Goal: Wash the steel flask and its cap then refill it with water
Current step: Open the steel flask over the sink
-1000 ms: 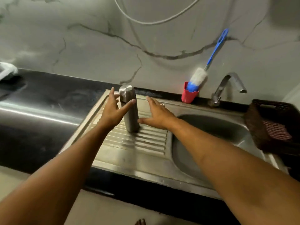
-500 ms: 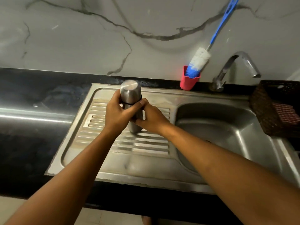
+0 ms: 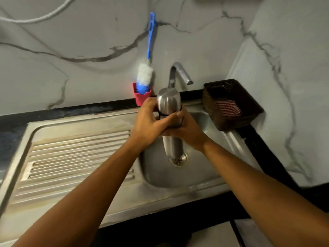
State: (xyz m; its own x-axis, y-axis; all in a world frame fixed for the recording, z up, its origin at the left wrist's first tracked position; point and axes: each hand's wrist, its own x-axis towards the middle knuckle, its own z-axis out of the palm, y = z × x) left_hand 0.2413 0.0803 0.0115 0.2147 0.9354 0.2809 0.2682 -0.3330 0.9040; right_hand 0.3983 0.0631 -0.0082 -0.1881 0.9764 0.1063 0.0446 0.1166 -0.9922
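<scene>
Flask: cylindrical brushed-steel flask (image 3: 173, 147) is held over steel sink basin (image 3: 204, 172), approx. upright, above the drain (image 3: 178, 160).
Cap: rounded steel cap (image 3: 168, 98) is seated on flask top.
Left hand (image 3: 147, 123): clasped round flask just below cap.
Right hand (image 3: 186, 128): wrapped round flask mid-body, opp. side.
Behind: curved steel tap (image 3: 179, 72); blue-white bottle brush (image 3: 145, 75) is stood in red holder (image 3: 140, 99).

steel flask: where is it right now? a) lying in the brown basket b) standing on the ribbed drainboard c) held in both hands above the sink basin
c: the left hand and right hand both grip the steel flask, which hangs above the sink basin with the drain just under its base.
</scene>
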